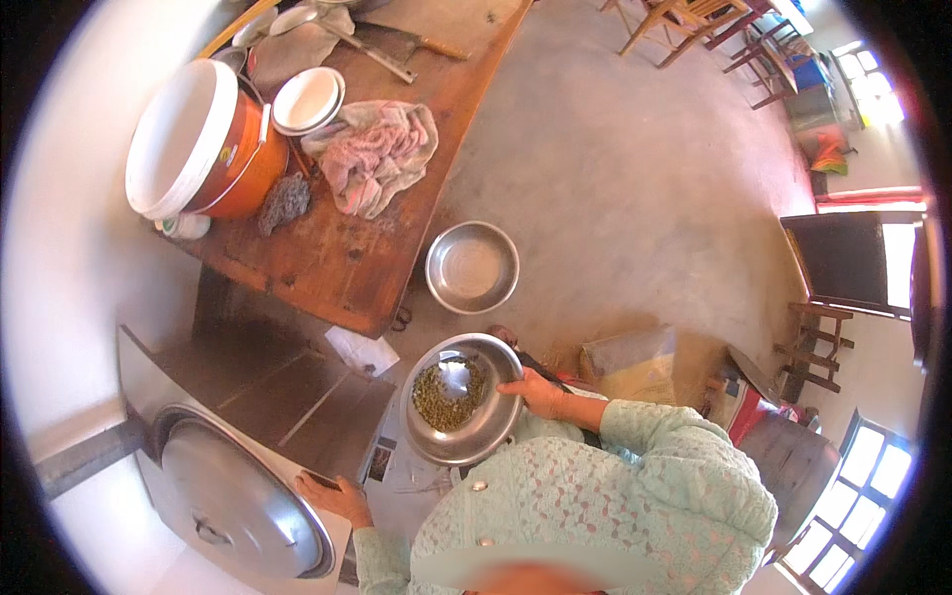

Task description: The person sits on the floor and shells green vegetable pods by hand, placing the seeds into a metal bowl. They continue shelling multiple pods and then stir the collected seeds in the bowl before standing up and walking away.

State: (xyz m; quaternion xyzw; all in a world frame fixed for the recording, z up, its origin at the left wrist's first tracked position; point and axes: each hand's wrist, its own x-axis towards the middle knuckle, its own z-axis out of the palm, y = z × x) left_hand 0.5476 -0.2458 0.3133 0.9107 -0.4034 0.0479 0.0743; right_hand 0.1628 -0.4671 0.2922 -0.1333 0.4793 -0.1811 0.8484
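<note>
My right hand [537,394] grips the rim of a metal basin [493,436] in front of my body. Small green beans [436,399], which look like mung beans, lie in its bottom under what looks like water, with a bright reflection on top. My left hand [335,499] has its fingers stretched out at the edge of the stove top [340,540], holding nothing. Close to that hand is a large round metal lid [243,486] covering a wok or pot set into the stove. A second metal basin [472,266] stands on the floor beyond the one I hold.
At the far left, a wooden table [347,288] carries an orange bucket [243,164], white bowls [305,99], a crumpled cloth [377,159], a steel-wool scrubber [285,203] and a cleaver [392,45]. A cardboard box [630,365] sits on the floor to my right, near a wooden stool [818,342].
</note>
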